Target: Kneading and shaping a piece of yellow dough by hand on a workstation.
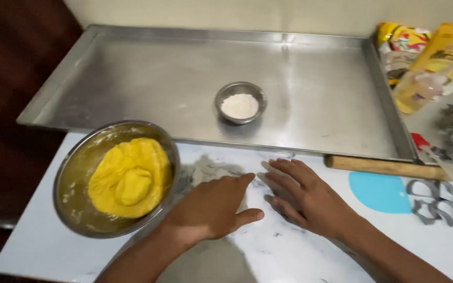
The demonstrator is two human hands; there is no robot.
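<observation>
Yellow dough (pixel 129 178) sits left of both flat, open hands' empty grip on the counter (pixel 289 251)

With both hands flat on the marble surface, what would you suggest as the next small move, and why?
Probably reach the left hand into the steel bowl for the yellow dough. Both it and the right hand lie empty on the marble surface, and the bowl sits right beside the left hand.
</observation>
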